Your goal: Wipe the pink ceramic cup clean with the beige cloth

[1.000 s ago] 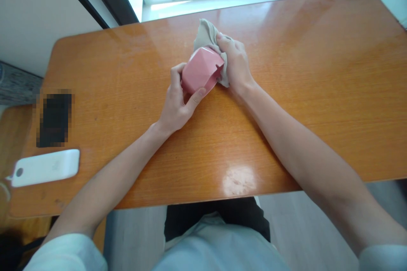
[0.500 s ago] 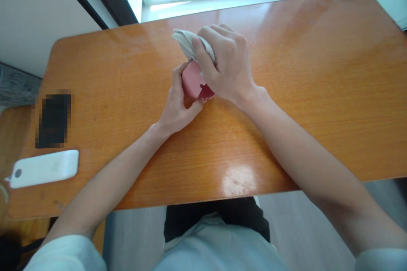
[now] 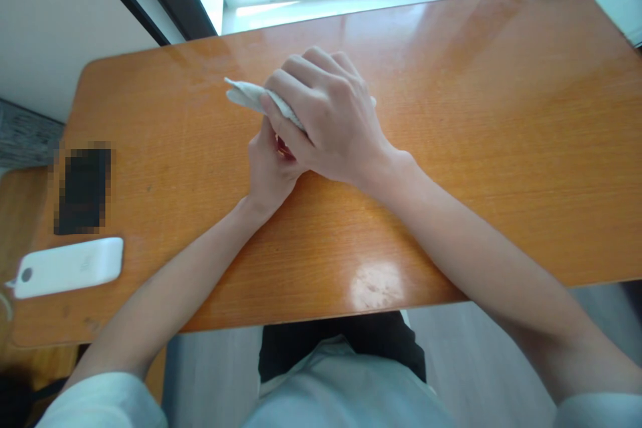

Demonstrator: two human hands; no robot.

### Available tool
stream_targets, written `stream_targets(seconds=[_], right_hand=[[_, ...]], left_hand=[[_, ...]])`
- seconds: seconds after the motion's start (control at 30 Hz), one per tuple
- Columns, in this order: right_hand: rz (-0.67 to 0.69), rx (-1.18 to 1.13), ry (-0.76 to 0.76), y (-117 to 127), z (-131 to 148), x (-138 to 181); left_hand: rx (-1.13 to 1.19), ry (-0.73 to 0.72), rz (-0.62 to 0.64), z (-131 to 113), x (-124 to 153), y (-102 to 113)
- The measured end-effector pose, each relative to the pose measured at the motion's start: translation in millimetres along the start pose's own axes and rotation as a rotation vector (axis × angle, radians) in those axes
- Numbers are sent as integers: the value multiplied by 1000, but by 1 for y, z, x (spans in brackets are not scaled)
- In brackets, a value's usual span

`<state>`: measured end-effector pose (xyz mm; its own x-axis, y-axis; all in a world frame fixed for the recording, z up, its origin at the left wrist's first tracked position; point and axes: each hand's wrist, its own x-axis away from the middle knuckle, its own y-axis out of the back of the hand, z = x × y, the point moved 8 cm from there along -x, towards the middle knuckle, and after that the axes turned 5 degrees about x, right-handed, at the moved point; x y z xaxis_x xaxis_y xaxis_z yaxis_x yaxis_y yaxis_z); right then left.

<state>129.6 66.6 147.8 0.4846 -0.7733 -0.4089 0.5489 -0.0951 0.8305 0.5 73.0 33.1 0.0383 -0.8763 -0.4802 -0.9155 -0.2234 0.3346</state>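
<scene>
Over the middle of the table, my right hand [image 3: 328, 107] is closed on a folded white cloth [image 3: 251, 95] and lies across my left hand. One end of the cloth sticks out to the left past the thumb. Below it, my left hand [image 3: 273, 164] grips a pink hollow object [image 3: 285, 147]. Only a small dark-pink part of that object shows between the hands; the right hand and the cloth hide the rest, so its exact kind cannot be made out. The fingertips of my left hand are also hidden.
The brown wooden table [image 3: 476, 147] stands against a window ledge [image 3: 351, 7]. At its left side lie a white device with a cable [image 3: 70, 267] and a dark, pixelated rectangle [image 3: 83, 190]. The table's front edge runs just before my body.
My right hand and the cloth have shifted left and slightly down, covering most of the pink object. My left hand has turned and moved slightly left, still holding it.
</scene>
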Motion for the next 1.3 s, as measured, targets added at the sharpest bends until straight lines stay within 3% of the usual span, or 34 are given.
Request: stream_targets(seconds=[0.13, 0.27, 0.47, 0.73, 0.97, 1.13, 1.23, 1.3], right_hand=[[26, 128, 39, -13, 1, 1], [-48, -64, -119, -11, -17, -1], [-118, -366, -309, -9, -41, -4], [-205, -666, -330, -14, -65, -5], [-336, -990, -482, -44, -104, 4], [-247, -1031, -592, -73, -117, 10], [-250, -986, -595, -67, -116, 9], [-307, -974, -550, -50, -111, 7]], left_hand=[[13, 8, 21, 0, -1, 0], [49, -6, 48, -8, -4, -1], [71, -91, -12, -20, -5, -1], [56, -46, 17, -21, -3, -2], [32, -33, 11, -20, -4, 3], [54, -28, 1, -20, -4, 4], [58, -14, -9, -16, -3, 5], [68, -31, -11, -16, -3, 5]])
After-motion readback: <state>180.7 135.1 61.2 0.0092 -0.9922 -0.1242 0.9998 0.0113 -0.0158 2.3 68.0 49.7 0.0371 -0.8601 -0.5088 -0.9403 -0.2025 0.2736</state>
